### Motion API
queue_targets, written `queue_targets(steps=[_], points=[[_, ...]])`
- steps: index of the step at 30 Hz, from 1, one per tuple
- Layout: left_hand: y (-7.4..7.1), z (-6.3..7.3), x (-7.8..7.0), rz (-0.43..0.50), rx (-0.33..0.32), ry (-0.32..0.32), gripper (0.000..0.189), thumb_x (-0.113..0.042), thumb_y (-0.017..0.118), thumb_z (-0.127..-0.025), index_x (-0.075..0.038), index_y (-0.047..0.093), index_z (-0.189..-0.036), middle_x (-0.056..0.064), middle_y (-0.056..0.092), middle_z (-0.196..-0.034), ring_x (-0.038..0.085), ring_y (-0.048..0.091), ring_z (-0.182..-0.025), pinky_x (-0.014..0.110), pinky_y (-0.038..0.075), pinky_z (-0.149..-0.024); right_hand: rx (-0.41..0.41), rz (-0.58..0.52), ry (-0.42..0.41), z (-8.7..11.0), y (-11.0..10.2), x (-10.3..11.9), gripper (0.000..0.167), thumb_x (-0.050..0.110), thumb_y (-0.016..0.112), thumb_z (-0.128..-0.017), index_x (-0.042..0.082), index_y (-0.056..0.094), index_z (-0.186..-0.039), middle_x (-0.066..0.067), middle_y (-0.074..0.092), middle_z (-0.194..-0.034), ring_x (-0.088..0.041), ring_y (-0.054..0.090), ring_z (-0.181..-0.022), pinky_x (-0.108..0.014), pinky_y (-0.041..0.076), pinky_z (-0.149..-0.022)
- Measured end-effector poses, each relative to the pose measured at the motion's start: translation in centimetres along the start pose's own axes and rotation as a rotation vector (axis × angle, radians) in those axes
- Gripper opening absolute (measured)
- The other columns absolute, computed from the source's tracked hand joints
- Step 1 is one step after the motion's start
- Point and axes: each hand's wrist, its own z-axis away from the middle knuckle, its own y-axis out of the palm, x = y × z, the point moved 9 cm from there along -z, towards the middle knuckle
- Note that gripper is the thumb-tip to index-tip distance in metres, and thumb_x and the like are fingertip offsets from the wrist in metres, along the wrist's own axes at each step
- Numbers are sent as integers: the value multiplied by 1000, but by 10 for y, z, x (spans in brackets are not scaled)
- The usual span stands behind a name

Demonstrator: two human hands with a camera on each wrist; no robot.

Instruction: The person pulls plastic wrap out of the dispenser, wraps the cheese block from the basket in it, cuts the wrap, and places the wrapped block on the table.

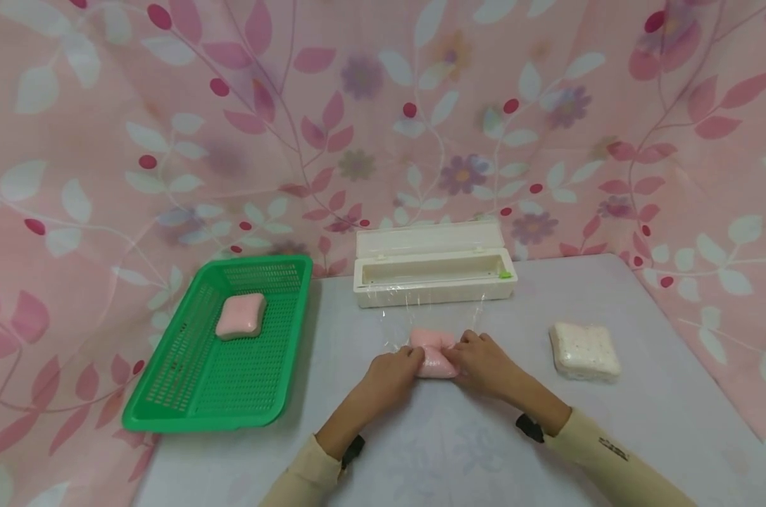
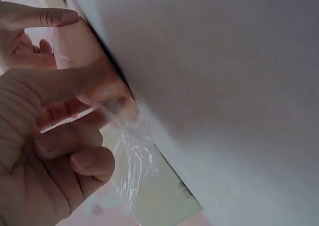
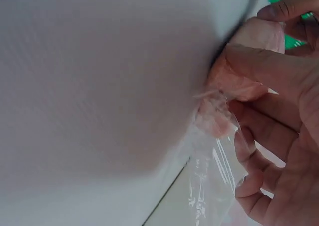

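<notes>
Both hands grip a soft-looking pink block [image 1: 436, 366] low over the table, one at each side. The left hand [image 1: 392, 377] pinches its left edge, thumb on the near face, as the left wrist view shows. Opposite it, the right hand [image 1: 487, 362] holds the right edge between thumb and curled fingers. Clear plastic wrap [image 3: 204, 181] lies around the block, bunched at its far end. From there the film stretches toward a white wrap dispenser [image 1: 435, 296] with its lid raised. The fingertips behind the block are partly hidden.
At the left stands a green plastic basket [image 1: 291, 338] with another pink block [image 1: 241, 315] inside. A white speckled block [image 1: 586, 351], shiny as if wrapped, lies on the table [image 1: 459, 451] at the right. A floral curtain [image 1: 383, 141] hangs behind.
</notes>
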Motion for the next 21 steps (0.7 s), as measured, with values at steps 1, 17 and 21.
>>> queue_targets(steps=[1,17,21], points=[[0,-1,2,28,9,-2,16,-9,63,-90,-12,52,-102,1,56,-79,16,51,-56,29,40,-49,10,-13,5,-1,0,-2,30,23,84,-78,13,73,-104,0,69,-87,-24,55,-89,-42,44,-75],[-13,-35,49,470,-33,-142,23,-23,60,-99,-7,59,-115,6,71,-96,17,65,-80,34,51,-69,23,-394,159,-27,-14,-51,23,23,61,-99,5,65,-113,-3,68,-93,-22,58,-88,-42,46,-74],[-14,-44,59,494,-62,-222,22,-26,58,-100,-7,59,-110,3,67,-81,13,59,-67,29,46,-58,-26,-469,216,-36,-15,-62,19,20,61,-98,3,61,-109,-2,68,-84,-18,62,-78,-38,49,-67]])
